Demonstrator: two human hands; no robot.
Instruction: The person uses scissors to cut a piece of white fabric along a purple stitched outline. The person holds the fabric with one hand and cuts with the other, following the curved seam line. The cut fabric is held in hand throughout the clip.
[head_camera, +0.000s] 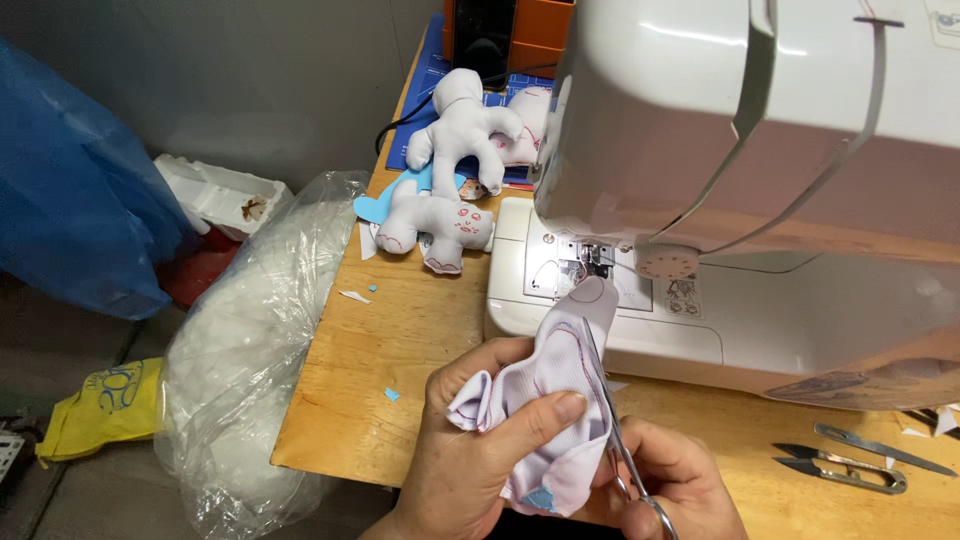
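Observation:
My left hand (470, 440) grips a small white fabric piece (560, 390) with red drawn outlines, bunched up in front of the white sewing machine (760, 150). My right hand (665, 480) holds a pair of scissors (612, 420), whose blades point up along the right edge of the fabric. The fabric's top tip lies near the machine's needle plate (585, 262).
Two stuffed white toy figures (440, 220) (465, 125) lie on the wooden table (380, 350) beside the machine. Thread snips (840, 470) rest at the right. A clear plastic bag of stuffing (240, 360) and a blue bag (70, 190) sit left of the table.

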